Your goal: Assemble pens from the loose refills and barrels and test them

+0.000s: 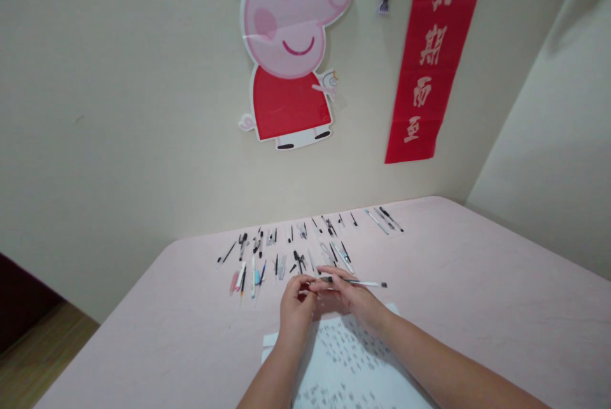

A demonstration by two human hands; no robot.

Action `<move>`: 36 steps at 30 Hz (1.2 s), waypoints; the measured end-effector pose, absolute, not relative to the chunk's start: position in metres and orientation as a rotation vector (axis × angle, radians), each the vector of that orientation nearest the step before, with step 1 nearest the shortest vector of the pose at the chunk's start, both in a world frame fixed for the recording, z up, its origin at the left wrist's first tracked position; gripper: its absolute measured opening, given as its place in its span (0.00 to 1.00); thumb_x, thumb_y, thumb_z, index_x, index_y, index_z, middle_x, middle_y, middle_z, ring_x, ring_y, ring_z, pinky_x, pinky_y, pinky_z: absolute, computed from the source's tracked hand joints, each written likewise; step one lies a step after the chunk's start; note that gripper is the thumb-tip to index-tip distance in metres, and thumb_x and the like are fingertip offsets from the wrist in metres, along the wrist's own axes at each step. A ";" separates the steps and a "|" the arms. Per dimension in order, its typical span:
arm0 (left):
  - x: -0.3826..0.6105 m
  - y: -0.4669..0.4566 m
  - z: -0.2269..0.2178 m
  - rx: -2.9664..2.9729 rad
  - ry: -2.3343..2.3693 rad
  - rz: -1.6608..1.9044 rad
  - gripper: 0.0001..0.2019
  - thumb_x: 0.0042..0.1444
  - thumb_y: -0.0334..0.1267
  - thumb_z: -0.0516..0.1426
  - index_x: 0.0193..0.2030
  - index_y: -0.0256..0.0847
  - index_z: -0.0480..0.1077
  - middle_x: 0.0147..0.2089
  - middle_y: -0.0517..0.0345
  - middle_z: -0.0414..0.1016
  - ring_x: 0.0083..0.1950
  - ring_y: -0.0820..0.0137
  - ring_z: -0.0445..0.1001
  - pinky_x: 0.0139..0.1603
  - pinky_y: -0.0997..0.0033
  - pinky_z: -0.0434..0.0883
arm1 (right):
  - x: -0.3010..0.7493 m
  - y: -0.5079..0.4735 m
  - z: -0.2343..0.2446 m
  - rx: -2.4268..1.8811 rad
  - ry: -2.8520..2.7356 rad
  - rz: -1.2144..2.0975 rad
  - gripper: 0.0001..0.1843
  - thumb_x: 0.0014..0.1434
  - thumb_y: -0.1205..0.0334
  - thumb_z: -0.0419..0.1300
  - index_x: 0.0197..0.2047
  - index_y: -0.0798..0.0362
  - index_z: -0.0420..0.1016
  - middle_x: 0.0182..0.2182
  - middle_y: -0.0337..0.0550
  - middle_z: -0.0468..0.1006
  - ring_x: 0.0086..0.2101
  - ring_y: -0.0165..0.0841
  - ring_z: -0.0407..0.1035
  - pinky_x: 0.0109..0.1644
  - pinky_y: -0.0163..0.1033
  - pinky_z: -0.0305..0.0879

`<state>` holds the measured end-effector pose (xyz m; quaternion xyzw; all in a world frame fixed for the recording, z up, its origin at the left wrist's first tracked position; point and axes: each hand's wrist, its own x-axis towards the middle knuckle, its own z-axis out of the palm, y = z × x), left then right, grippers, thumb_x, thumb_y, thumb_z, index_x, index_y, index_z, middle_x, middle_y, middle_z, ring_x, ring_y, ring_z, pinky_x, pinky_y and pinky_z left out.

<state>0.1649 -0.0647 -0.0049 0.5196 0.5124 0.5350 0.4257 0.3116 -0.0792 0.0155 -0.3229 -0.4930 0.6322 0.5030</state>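
A slim pen [365,283] with a pale barrel and dark ends lies across the fingers of my right hand [356,294], which grips it above the table. My left hand [296,310] is closed in a pinch, its fingertips meeting those of my right hand by the pen's left end. Whatever sits between the left fingertips is too small to make out. Just beyond the hands are taken-apart pen pieces, among them a dark pen part [298,261] and clear and white barrels [341,256]. Under my wrists lies a sheet of handwritten paper [344,358].
Several rows of pen parts [258,243] spread along the back of the pink table [477,307]. Colored pens [238,278] lie at the left of the front row, and three slim pens [386,218] at the back right. The wall [143,110] rises directly behind.
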 end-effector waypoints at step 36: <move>0.168 -0.069 -0.002 1.754 1.082 1.283 0.09 0.45 0.29 0.57 0.32 0.41 0.77 0.31 0.54 0.74 0.32 0.68 0.71 0.31 0.71 0.66 | 0.316 -0.067 0.007 -1.092 -1.346 1.218 0.35 0.53 0.32 0.51 0.39 0.57 0.79 0.19 0.39 0.69 0.24 0.31 0.65 0.30 0.37 0.61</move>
